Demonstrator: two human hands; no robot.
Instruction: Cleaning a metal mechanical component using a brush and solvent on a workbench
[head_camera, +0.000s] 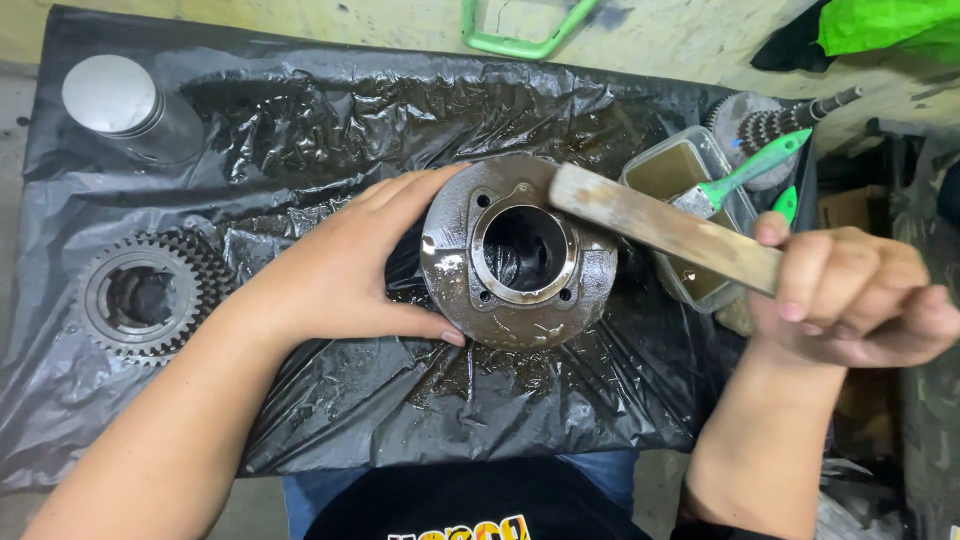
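The right hand (850, 295) grips a flat bar (665, 228) pointing toward ten o'clock over the cylinder (520, 255), which the spread left hand (345, 265) cups at its nine o'clock side.

- The left hand (345, 268) covers the left flank of the round, oily grey metal cylinder part (520, 255), so its side there cannot be seen.
- The flat worn wooden strip (665, 228) runs into the closed right hand (858, 292); its near end is hidden inside the fist.
- That strip crosses the clear plastic tub of brown liquid (690, 165), hiding its middle.
- The green-handled brush (745, 175) has its bristles tucked behind the strip.
- The green plastic frame (520, 40) at the far edge is cut off by the top.
- The bright green cloth (885, 25), far right, runs out of view.
- The dark bore of the cylinder is too shadowed to read.
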